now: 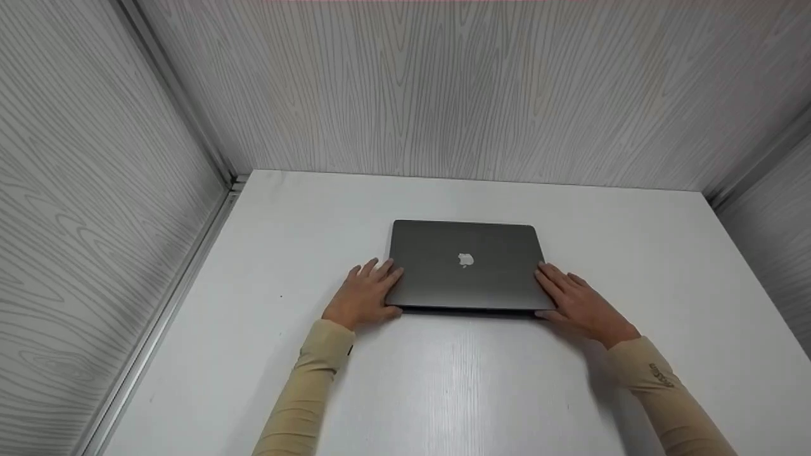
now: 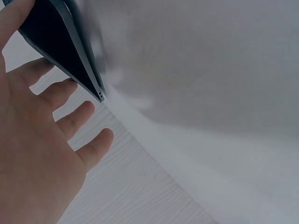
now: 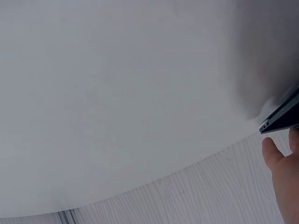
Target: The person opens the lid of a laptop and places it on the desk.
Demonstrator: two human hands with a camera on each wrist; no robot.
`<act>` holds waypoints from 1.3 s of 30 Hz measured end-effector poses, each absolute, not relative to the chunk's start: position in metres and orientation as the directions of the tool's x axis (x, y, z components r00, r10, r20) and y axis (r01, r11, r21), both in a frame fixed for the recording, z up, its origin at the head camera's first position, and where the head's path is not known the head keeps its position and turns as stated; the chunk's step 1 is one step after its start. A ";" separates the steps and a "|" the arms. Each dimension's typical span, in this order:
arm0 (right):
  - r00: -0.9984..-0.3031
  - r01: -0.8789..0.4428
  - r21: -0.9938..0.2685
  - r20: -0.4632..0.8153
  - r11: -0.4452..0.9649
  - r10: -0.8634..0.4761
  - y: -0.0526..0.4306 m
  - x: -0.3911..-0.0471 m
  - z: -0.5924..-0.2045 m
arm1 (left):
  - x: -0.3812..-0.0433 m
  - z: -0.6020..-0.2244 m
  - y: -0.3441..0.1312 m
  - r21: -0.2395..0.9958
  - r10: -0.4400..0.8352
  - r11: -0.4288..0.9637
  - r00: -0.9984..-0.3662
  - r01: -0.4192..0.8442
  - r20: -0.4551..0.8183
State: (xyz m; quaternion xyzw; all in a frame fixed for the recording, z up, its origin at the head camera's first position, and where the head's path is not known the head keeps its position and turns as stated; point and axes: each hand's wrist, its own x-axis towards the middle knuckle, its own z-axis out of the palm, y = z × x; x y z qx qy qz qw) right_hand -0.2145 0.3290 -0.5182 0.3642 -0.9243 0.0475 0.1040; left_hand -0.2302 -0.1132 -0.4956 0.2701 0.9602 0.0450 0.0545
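Note:
A dark grey laptop [image 1: 466, 285] with a pale apple logo lies on the white table, its lid slightly raised. My left hand [image 1: 364, 294] holds the lid's near left corner, thumb at the front edge and fingers spread over the side. Opposite it, my right hand [image 1: 583, 307] holds the near right corner, fingers on top and thumb by the front edge. In the left wrist view, a dark wedge-shaped gap parts the lid from the base of the laptop [image 2: 79, 35]. Only part of the right hand [image 3: 287, 177] shows in the right wrist view.
The white table [image 1: 304, 209] meets a grey wood-grain panel [image 1: 405, 88] at the back. Another panel [image 1: 95, 209] with a metal edge strip stands at the left, and a third [image 1: 773, 209] at the right.

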 end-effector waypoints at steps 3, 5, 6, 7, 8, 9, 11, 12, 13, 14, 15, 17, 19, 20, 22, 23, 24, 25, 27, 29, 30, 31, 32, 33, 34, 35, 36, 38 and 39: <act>-0.700 -0.693 -0.006 0.248 0.721 -0.670 0.329 -0.214 -0.519 | -0.230 -0.498 -0.114 0.114 0.528 0.847 -0.847 0.519 -0.065; -0.692 -0.698 -0.002 0.261 0.716 -0.673 0.329 -0.214 -0.519 | -0.229 -0.500 -0.115 0.119 0.524 0.848 -0.850 0.516 -0.056; -0.690 -0.700 -0.004 0.265 0.714 -0.674 0.329 -0.214 -0.519 | -0.229 -0.500 -0.115 0.120 0.523 0.849 -0.851 0.514 -0.052; -0.688 -0.701 -0.004 0.267 0.713 -0.675 0.329 -0.214 -0.519 | -0.228 -0.500 -0.115 0.122 0.521 0.850 -0.852 0.513 -0.049; -0.691 -0.699 -0.005 0.263 0.715 -0.674 0.329 -0.213 -0.520 | -0.228 -0.501 -0.115 0.123 0.519 0.851 -0.854 0.510 -0.048; -0.694 -0.697 -0.008 0.257 0.717 -0.672 0.329 -0.213 -0.520 | -0.228 -0.502 -0.115 0.122 0.516 0.853 -0.855 0.508 -0.048; -0.702 -0.692 -0.007 0.240 0.722 -0.671 0.328 -0.211 -0.520 | -0.227 -0.503 -0.115 0.123 0.513 0.855 -0.857 0.504 -0.052; -0.704 -0.691 -0.007 0.232 0.723 -0.671 0.328 -0.211 -0.520 | -0.226 -0.503 -0.115 0.127 0.513 0.854 -0.857 0.504 -0.050; -0.703 -0.693 -0.003 0.228 0.721 -0.674 0.328 -0.211 -0.520 | -0.225 -0.504 -0.115 0.132 0.513 0.854 -0.857 0.504 -0.050; -0.701 -0.694 0.000 0.227 0.720 -0.676 0.327 -0.211 -0.520 | -0.224 -0.504 -0.115 0.134 0.513 0.854 -0.857 0.502 -0.053; -0.698 -0.697 0.003 0.228 0.718 -0.679 0.326 -0.211 -0.520 | -0.224 -0.503 -0.115 0.135 0.513 0.854 -0.856 0.503 -0.054; -0.681 -0.708 0.021 0.244 0.706 -0.690 0.323 -0.212 -0.519 | -0.223 -0.502 -0.115 0.135 0.515 0.852 -0.855 0.505 -0.052; -0.658 -0.721 0.049 0.266 0.691 -0.705 0.318 -0.214 -0.517 | -0.222 -0.501 -0.116 0.124 0.521 0.849 -0.853 0.513 -0.035; -0.646 -0.727 0.065 0.276 0.684 -0.712 0.314 -0.215 -0.517 | -0.222 -0.501 -0.115 0.119 0.523 0.848 -0.852 0.517 -0.024; -0.619 -0.738 0.099 0.294 0.668 -0.728 0.306 -0.218 -0.515 | -0.222 -0.500 -0.115 0.106 0.531 0.843 -0.848 0.528 0.001; -0.608 -0.742 0.114 0.300 0.661 -0.735 0.301 -0.219 -0.514 | -0.222 -0.501 -0.115 0.099 0.533 0.841 -0.846 0.531 0.009; -0.597 -0.746 0.129 0.305 0.653 -0.742 0.295 -0.220 -0.514 | -0.222 -0.501 -0.115 0.094 0.535 0.840 -0.845 0.534 0.013; -0.586 -0.750 0.144 0.310 0.646 -0.749 0.289 -0.221 -0.513 | -0.223 -0.501 -0.115 0.089 0.536 0.840 -0.844 0.535 0.015; -0.565 -0.755 0.175 0.315 0.632 -0.762 0.276 -0.222 -0.512 | -0.223 -0.501 -0.115 0.085 0.536 0.841 -0.845 0.534 0.001; -0.548 -0.757 0.204 0.319 0.621 -0.773 0.264 -0.224 -0.512 | -0.223 -0.501 -0.114 0.082 0.531 0.845 -0.847 0.529 -0.011; -0.541 -0.756 0.221 0.320 0.616 -0.778 0.257 -0.225 -0.511 | -0.222 -0.501 -0.114 0.083 0.529 0.846 -0.848 0.527 -0.013; -0.533 -0.755 0.237 0.320 0.611 -0.783 0.250 -0.225 -0.511 | -0.222 -0.501 -0.114 0.083 0.527 0.848 -0.850 0.524 -0.015; -0.528 -0.753 0.253 0.320 0.608 -0.787 0.244 -0.226 -0.511 | -0.222 -0.500 -0.114 0.086 0.524 0.849 -0.851 0.521 -0.015; -0.525 -0.751 0.263 0.319 0.606 -0.789 0.238 -0.226 -0.511 | -0.221 -0.500 -0.114 0.089 0.521 0.851 -0.853 0.518 -0.014; -0.523 -0.751 0.267 0.318 0.604 -0.791 0.232 -0.227 -0.510 | -0.221 -0.499 -0.114 0.091 0.519 0.851 -0.854 0.517 -0.011; -0.522 -0.750 0.274 0.314 0.602 -0.793 0.226 -0.227 -0.510 | -0.221 -0.499 -0.114 0.094 0.519 0.852 -0.855 0.516 -0.009; -0.522 -0.750 0.278 0.310 0.600 -0.795 0.221 -0.228 -0.510 | -0.220 -0.499 -0.114 0.097 0.519 0.851 -0.855 0.516 -0.006; -0.529 -0.747 0.279 0.299 0.603 -0.794 0.214 -0.228 -0.509 | -0.220 -0.498 -0.114 0.107 0.521 0.848 -0.853 0.519 0.002; -0.533 -0.746 0.279 0.294 0.605 -0.793 0.211 -0.228 -0.508 | -0.220 -0.498 -0.114 0.112 0.522 0.848 -0.853 0.519 0.004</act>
